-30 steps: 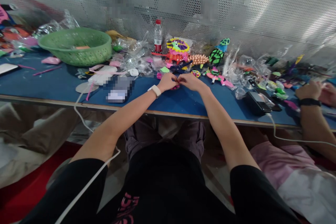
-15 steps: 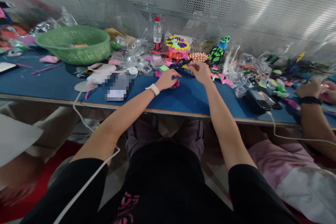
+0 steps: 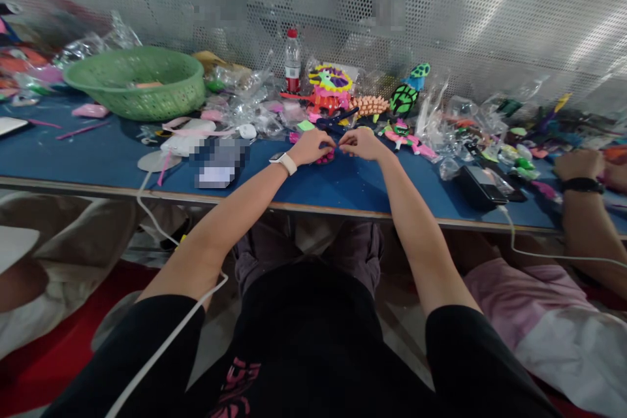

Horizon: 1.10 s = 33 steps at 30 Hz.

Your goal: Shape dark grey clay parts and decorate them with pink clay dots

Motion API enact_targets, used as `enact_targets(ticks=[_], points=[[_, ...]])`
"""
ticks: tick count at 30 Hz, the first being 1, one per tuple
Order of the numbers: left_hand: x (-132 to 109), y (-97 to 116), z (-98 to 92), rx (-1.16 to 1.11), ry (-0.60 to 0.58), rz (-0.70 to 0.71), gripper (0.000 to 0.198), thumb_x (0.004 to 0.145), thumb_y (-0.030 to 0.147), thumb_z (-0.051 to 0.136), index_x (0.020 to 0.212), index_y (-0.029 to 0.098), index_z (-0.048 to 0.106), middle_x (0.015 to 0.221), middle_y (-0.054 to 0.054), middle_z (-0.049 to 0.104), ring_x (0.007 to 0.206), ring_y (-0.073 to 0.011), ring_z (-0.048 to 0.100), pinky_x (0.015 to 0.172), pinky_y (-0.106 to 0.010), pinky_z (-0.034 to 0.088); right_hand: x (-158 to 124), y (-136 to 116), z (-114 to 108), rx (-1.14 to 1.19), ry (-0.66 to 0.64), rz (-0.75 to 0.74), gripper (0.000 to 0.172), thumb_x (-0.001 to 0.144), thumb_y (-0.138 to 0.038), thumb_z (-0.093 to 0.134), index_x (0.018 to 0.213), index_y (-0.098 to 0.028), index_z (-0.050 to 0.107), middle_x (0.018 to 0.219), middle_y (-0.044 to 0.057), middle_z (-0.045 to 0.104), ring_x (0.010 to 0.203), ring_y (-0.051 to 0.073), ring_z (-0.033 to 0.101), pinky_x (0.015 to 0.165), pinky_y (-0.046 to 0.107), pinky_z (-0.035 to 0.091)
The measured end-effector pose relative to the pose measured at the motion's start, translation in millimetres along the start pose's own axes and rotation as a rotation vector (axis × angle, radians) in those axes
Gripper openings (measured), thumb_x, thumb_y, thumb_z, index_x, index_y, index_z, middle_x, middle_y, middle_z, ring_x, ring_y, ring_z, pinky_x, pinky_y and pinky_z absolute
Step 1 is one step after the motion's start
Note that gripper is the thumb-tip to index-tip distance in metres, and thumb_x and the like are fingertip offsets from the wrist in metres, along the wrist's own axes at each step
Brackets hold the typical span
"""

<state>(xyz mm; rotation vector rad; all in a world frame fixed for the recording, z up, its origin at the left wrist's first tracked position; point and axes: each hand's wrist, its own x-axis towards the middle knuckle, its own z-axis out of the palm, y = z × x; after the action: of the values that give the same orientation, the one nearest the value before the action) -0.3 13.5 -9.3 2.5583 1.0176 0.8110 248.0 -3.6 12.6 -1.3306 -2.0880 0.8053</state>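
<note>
My left hand [image 3: 312, 146], with a pale watch band at the wrist, is closed in a pinch beside a small magenta beaded piece [image 3: 325, 157] partly under it. Facing it, my right hand [image 3: 360, 144] is pinched too, its fingertips close to the left ones. What either pinch holds is too small to name. Just behind the hands lies a dark blue piece [image 3: 337, 121]. Farther back are a red toy with a yellow and purple ring [image 3: 331, 80], a peach spiky piece [image 3: 372, 106] and a black and green toy [image 3: 403, 98].
A green basket [image 3: 142, 104] stands at the left, near a phone [image 3: 217, 166] and a white device [image 3: 189, 141]. A red-capped bottle [image 3: 292, 65] is at the back. To the right are a black box [image 3: 477, 188], plastic bags and another person's hand [image 3: 579, 165].
My right hand has come down and left from the dark blue piece to face my left hand. My left hand has barely moved. At the lower left, another person's arm has shifted.
</note>
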Motion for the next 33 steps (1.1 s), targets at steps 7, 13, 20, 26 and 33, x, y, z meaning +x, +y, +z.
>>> enact_targets(ticks=[7,13,20,26,33], points=[[5,-9,4.0,0.065,-0.021,0.035,0.013,0.097,0.015,0.078,0.1,0.025,0.085,0.109,-0.01,0.085,0.114,-0.0321,0.075,0.111,-0.047,0.056,0,-8,11,0.143,-0.107,0.085,0.014,0.093,-0.023,0.1,0.087,-0.019,0.087,0.076,0.005,0.084,0.057,0.014,0.065,0.057,0.028,0.057],[7,-8,5.1,0.043,-0.06,0.038,0.008,0.098,0.017,0.075,0.095,0.024,0.077,0.109,-0.012,0.081,0.118,-0.0337,0.074,0.114,-0.048,0.054,0,-14,16,0.215,-0.094,0.08,0.017,0.087,-0.017,0.101,0.083,-0.018,0.085,0.072,0.004,0.083,0.053,0.011,0.061,0.049,0.022,0.047],[9,3,4.6,-0.133,-0.04,-0.107,0.016,0.108,0.016,0.065,0.094,0.023,0.067,0.104,-0.009,0.079,0.105,-0.0263,0.075,0.102,-0.037,0.058,3,-12,19,0.172,-0.088,0.055,0.026,0.084,-0.028,0.105,0.078,-0.019,0.081,0.071,0.004,0.083,0.052,0.01,0.059,0.048,0.023,0.049],[5,13,-9.6,-0.331,0.215,-0.106,0.01,0.113,0.019,0.069,0.105,0.022,0.075,0.111,-0.01,0.084,0.101,-0.0225,0.079,0.1,-0.036,0.062,3,-7,16,0.161,-0.066,0.08,0.026,0.088,-0.031,0.106,0.096,-0.018,0.086,0.078,0.007,0.085,0.058,0.015,0.068,0.056,0.03,0.058],[-3,28,-12.6,-0.278,0.218,-0.106,0.007,0.105,0.017,0.08,0.107,0.022,0.083,0.11,-0.009,0.089,0.106,-0.0253,0.084,0.105,-0.039,0.065,1,-12,12,0.349,0.037,0.023,0.029,0.096,-0.042,0.102,0.107,-0.02,0.086,0.097,0.008,0.09,0.076,0.019,0.083,0.067,0.03,0.068]])
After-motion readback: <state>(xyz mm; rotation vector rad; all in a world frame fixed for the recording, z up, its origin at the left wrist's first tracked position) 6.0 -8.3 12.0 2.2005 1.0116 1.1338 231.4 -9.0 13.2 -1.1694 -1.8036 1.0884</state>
